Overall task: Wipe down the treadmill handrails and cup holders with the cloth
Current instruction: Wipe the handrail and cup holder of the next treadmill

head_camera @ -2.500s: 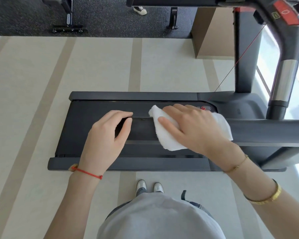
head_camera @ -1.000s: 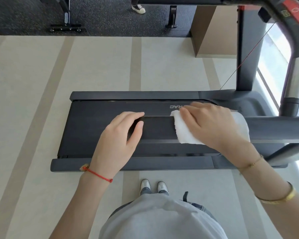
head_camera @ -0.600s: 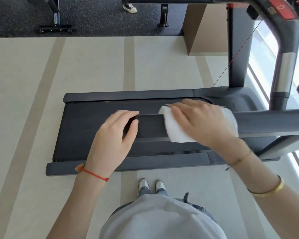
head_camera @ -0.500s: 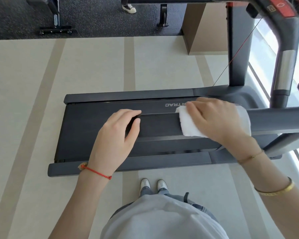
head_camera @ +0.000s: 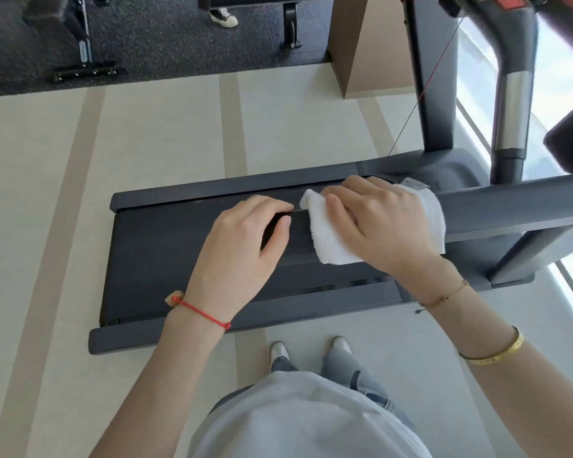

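On the near handrail (head_camera: 510, 209) the right hand (head_camera: 377, 223) presses the cloth (head_camera: 331, 246) wrapped over it; left hand (head_camera: 239, 252) curls round the rail's end — wiping midway, I judge; cup holders unseen.

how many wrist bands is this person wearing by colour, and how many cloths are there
red string bracelet on the left wrist: 1
gold bracelets, a thin chain and a solid bangle, on the right arm: 2
white terry cloth under the right hand: 1
total: 4
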